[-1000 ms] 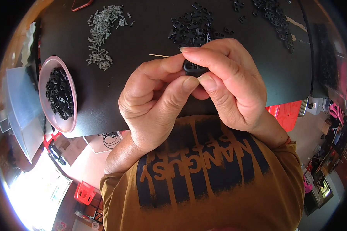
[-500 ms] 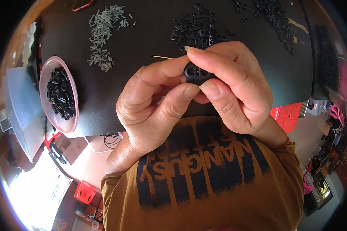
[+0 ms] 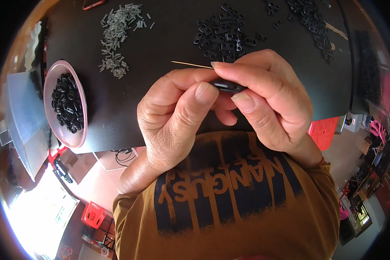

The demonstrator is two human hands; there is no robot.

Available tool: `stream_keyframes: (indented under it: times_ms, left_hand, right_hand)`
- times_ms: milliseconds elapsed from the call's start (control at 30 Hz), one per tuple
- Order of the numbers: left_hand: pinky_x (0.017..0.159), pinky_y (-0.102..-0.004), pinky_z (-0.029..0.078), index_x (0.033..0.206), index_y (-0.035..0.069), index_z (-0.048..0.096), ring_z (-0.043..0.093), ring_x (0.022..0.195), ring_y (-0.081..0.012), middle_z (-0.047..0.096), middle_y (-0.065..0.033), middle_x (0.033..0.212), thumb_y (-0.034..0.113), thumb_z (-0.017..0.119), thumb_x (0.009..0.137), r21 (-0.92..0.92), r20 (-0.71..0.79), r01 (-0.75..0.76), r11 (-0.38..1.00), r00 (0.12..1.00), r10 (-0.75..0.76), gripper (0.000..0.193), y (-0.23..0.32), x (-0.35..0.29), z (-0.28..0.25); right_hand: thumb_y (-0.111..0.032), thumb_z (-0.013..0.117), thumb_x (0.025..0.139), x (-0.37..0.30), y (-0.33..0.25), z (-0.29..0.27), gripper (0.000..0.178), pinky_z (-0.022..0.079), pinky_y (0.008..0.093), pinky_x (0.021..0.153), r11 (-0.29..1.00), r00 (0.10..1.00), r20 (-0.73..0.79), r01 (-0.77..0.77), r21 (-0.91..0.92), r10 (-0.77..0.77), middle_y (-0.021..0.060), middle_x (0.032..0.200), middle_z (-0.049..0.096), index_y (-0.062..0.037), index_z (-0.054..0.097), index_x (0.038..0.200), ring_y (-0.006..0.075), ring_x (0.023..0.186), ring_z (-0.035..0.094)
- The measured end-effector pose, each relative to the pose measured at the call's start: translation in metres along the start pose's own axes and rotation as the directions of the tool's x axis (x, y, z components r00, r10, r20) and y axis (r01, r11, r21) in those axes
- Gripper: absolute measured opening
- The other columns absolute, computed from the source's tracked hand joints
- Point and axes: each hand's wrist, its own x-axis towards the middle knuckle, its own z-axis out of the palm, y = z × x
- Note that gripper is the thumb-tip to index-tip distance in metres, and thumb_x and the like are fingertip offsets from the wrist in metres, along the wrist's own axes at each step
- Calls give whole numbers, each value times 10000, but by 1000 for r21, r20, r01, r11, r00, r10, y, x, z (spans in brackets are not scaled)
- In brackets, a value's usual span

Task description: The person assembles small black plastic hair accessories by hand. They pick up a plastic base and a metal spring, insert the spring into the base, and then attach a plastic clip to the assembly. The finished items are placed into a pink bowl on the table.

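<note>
A small black cord lock [image 3: 228,86] is pinched between both my hands, its smooth rounded side turned up and its holes out of sight. My left hand [image 3: 177,112] grips the left end with thumb and forefinger. My right hand [image 3: 273,97] closes on the other end, thumb below and fingers above. A thin wooden stick like a toothpick [image 3: 190,64] points left from my right fingertips; its other end is hidden there. Just beyond my hands lies a loose pile of black cord lock parts [image 3: 221,34].
Small metal springs [image 3: 119,30] lie heaped at the far left of the dark table [image 3: 160,26]. A pink bowl [image 3: 84,108] of black cord locks stands at the left edge. More black parts [image 3: 314,21] spread at the far right. A red-edged phone [image 3: 93,4] lies at the back.
The cord lock has been tipped, so its two-hole face no longer shows. My hands have shifted slightly right, and my left thumb has moved up. More of the stick shows.
</note>
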Motion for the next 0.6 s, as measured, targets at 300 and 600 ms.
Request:
stream_keyframes:
  times_ms: [300,600]
  left_hand:
    - [426,-250,452,923,23,547,525,483,-153,574,-111,635,238,474,894,85,-95,190,978,979,-182,229,6,-1,7]
    - [506,-238,442,922,13,511,523,554,-129,580,-93,743,214,502,880,209,-48,103,972,994,-95,205,1,-1,0]
  right_hand:
    - [-139,529,854,1,-7,2,209,388,196,598,909,944,-47,-300,289,326,64,819,551,34,595,950,83,684,492]
    - [-96,559,833,3,-9,1,123,307,173,532,920,935,-61,-330,214,350,19,740,518,26,575,842,32,612,386]
